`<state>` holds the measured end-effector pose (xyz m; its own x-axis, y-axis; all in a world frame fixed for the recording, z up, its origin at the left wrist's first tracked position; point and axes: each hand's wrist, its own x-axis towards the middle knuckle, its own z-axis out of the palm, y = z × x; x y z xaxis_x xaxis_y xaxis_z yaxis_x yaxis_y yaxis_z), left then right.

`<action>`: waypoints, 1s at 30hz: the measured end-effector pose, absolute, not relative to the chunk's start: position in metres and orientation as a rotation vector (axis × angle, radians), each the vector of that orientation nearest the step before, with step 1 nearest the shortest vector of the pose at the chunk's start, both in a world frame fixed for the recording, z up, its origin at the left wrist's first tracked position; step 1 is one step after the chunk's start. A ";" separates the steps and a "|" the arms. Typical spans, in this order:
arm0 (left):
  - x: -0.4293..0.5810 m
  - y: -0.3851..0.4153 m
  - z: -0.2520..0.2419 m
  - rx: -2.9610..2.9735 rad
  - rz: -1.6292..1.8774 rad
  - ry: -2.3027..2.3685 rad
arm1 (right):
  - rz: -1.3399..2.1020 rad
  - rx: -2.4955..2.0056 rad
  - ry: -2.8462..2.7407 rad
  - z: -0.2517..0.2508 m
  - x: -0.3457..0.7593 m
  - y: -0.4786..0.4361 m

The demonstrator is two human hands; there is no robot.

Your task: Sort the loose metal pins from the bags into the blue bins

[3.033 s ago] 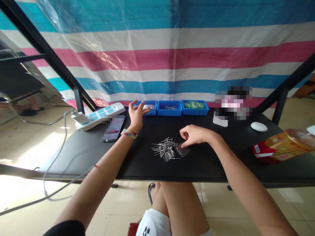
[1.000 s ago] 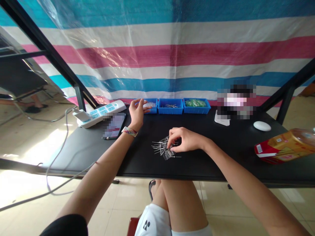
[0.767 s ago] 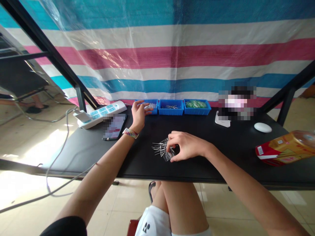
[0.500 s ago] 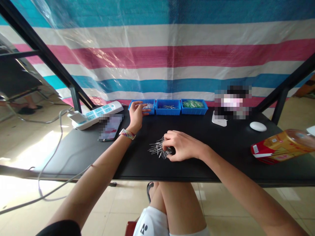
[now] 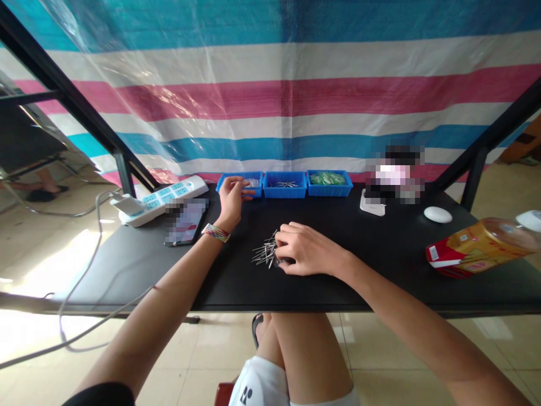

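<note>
My left hand [image 5: 232, 202] is at the left blue bin [image 5: 226, 194], its fingers apart and reaching over the front of it. Small whitish clear pieces [image 5: 253, 183] lie in that bin. Over the middle of the black table, my right hand [image 5: 305, 249] has its fingers curled down onto a heap of thin silver metal pins [image 5: 264, 252]. Part of the heap is hidden under the palm, along with something dark and shiny. A few similar pins [image 5: 286, 184] lie in the middle blue bin [image 5: 285, 193]. Green packets [image 5: 327, 178] fill the right blue bin [image 5: 329, 192].
On the left are a white power strip [image 5: 169, 195] with a plugged-in adapter and a phone [image 5: 188, 223]. To the right stand a white case [image 5: 372, 204], a white oval object [image 5: 438, 215] and a drink bottle [image 5: 475, 248] lying tilted. Black frame posts flank the table [image 5: 359, 293].
My right hand has closed further over the heap, and the clear shiny wrapping seen under its fingers is now mostly covered. My left hand stays by the left bin. The view has shifted slightly.
</note>
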<state>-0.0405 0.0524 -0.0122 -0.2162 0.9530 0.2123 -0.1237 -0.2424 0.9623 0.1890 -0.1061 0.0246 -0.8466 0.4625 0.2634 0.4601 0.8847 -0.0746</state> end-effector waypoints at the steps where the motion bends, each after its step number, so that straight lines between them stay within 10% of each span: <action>1: -0.040 0.052 -0.012 1.157 1.596 1.125 | -0.021 -0.680 -2.789 0.024 0.188 -0.106; 7: -0.040 0.052 -0.013 1.154 1.605 1.134 | -0.034 -0.670 -2.730 0.020 0.187 -0.102; 19: -0.037 0.047 -0.009 1.201 1.526 1.125 | 1.024 -1.053 -1.826 -0.001 0.199 -0.060; 30: -0.012 0.002 0.014 1.704 0.893 0.678 | 1.259 -0.918 -1.163 -0.013 0.195 -0.049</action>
<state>-0.0118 0.0023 0.0142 0.5610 0.7938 0.2348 0.0127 -0.2918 0.9564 0.1946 -0.0486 -0.0135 -0.0607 0.9883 0.1397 -0.2179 0.1234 -0.9681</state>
